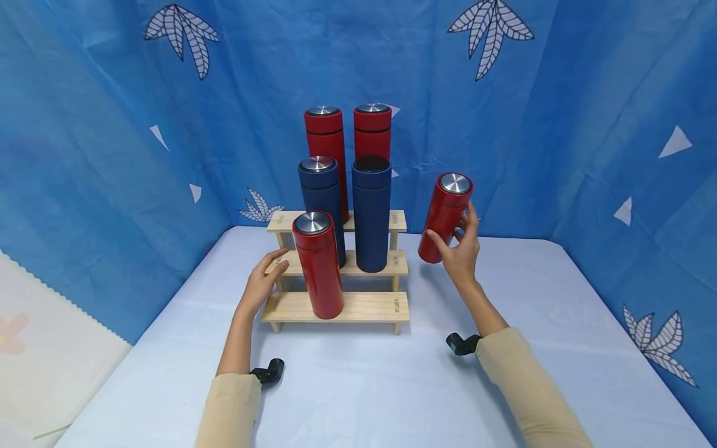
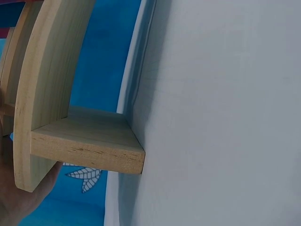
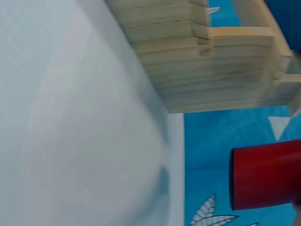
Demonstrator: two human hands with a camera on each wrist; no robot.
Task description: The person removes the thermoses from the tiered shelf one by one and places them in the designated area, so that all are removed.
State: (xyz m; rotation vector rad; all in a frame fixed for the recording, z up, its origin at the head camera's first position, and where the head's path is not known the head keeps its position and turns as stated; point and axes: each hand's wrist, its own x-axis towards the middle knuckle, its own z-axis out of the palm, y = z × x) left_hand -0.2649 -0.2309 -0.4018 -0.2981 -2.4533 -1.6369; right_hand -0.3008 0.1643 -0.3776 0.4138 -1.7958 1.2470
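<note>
To the right of a three-tier wooden stand, my right hand grips a red thermos flask with a steel lid. It hangs tilted, its base toward the lower left; the right wrist view shows the flask's red lower body above the table surface. My left hand is at the left end of the middle tier, its fingers extended and its thumb apart from them. Part of that left hand shows behind the stand's end board in the left wrist view.
Two red flasks stand on the top tier, partly hidden by a blue flask and a black-lidded blue flask on the middle tier. Another red flask stands on the bottom tier. A blue curtain hangs behind the white table.
</note>
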